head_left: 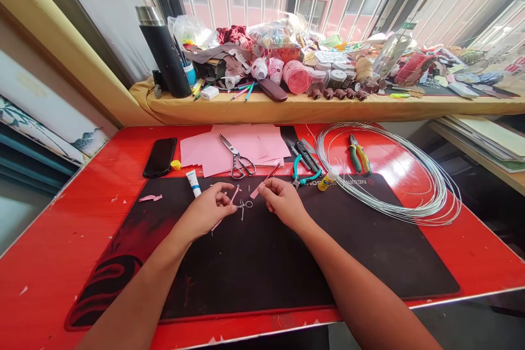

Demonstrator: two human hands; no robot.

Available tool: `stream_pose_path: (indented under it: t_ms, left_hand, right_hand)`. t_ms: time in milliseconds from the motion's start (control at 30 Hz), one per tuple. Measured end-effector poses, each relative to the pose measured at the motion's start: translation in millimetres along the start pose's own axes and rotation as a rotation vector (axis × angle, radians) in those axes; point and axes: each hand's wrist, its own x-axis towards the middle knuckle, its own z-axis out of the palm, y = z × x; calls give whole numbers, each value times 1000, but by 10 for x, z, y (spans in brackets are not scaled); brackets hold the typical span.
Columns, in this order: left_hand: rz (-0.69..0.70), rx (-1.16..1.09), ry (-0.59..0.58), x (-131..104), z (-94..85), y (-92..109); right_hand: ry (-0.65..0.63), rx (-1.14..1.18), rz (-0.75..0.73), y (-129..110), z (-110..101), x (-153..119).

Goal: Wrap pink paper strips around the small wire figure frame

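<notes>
Over the black mat [254, 273], my left hand [208, 209] pinches a small twisted wire piece [243, 205] with a loop at its right end. A narrow pink strip [217, 224] runs by the same fingers. My right hand [283, 201] is closed on a small pink paper strip [255, 193], a little to the right of the wire piece. A thin dark stick [272, 170] sticks up past the right fingertips; whether it is held too is unclear. The two hands are apart.
Behind the hands lie pink sheets [197, 149], scissors [234, 154], a white-blue tube [192, 181], teal pliers [297, 170] and a yellow glue bottle [328, 179]. A wire coil [410, 212] and green-yellow pliers [355, 156] are right, a phone [159, 157] left. The sill holds a black flask [166, 57].
</notes>
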Motion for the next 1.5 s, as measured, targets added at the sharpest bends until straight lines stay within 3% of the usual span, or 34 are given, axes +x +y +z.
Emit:
stream_pose_path:
  t_ms: [100,233,400,700,800,933,1133,1500]
  left_hand:
    - [9,145,-2,3,25,-11]
    - [60,318,82,-13,17,-18]
    - [100,421,101,-46,15,1]
    - [187,859,177,-161,-16,157]
    - [226,718,224,-170,-53,245]
    - [245,354,28,-136,40,335]
    - [244,184,-99,-29,190,309]
    - [184,-37,-87,50,82,148]
  right_hand:
    - [9,6,4,17,3,9]
    - [-8,2,-7,38,17,8]
    - [-28,-16,-13,57,31,3]
    - [-22,-69,-37,57,27,-9]
    - [-30,-131,-62,57,42,-23]
    - [-94,-201,-129,54,78,-49]
    - [-111,-231,-180,68,92,-59]
    - [-69,-217,-109,85,95,-35]
